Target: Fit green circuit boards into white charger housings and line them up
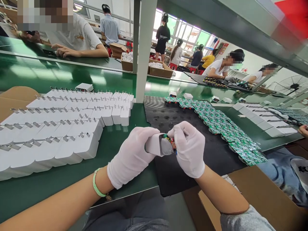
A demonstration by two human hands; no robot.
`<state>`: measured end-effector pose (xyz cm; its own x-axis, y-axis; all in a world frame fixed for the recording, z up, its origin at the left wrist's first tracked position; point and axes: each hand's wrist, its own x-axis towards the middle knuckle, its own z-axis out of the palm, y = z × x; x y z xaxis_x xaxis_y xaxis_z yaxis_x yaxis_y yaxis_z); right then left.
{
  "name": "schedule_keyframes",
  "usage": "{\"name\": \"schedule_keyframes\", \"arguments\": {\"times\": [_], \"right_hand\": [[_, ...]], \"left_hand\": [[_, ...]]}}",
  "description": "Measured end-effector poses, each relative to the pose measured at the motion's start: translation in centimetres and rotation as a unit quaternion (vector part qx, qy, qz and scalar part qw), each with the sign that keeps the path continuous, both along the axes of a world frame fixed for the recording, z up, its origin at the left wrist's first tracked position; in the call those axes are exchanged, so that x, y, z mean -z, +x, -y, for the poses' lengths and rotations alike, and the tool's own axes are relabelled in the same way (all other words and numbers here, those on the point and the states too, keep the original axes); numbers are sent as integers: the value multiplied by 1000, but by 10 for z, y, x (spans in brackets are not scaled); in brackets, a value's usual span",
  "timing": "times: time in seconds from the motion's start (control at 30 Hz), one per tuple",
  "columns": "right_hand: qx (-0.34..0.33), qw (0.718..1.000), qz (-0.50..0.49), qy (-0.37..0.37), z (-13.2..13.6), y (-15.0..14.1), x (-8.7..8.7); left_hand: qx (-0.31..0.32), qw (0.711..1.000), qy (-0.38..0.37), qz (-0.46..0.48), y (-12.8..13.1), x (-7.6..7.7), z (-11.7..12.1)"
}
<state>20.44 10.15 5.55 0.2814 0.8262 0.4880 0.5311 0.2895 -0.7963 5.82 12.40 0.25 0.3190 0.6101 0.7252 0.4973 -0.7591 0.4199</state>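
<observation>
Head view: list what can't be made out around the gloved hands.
All in the head view:
White housing: the end away from its opening, covered by the left hand.
Circuit assembly: partly hidden inside that housing and behind the right hand.
Rows of white housings: cut off by the left edge.
Green circuit boards: markings too small to read.

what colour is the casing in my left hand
The casing is white, clearest in the head view.

An electronics factory: workers along green benches, rows of white plug housings and circuit boards
</observation>
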Motion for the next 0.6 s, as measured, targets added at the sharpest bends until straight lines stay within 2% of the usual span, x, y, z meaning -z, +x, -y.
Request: {"name": "schedule_keyframes", "arguments": {"times": [0.27,0.4,0.5,0.6], "right_hand": [[7,1000,2,11,-3,3,-4],[15,1000,9,14,-3,3,-2],[36,997,22,61,2,6,0],[54,993,-7,109,7,11,-1]], "left_hand": [[-11,1000,11,-12,0,-5,2],[-11,1000,-12,-16,1,-11,4],[-22,999,-42,-15,-1,-12,3],[-57,995,-75,-14,-4,-11,-1]]}}
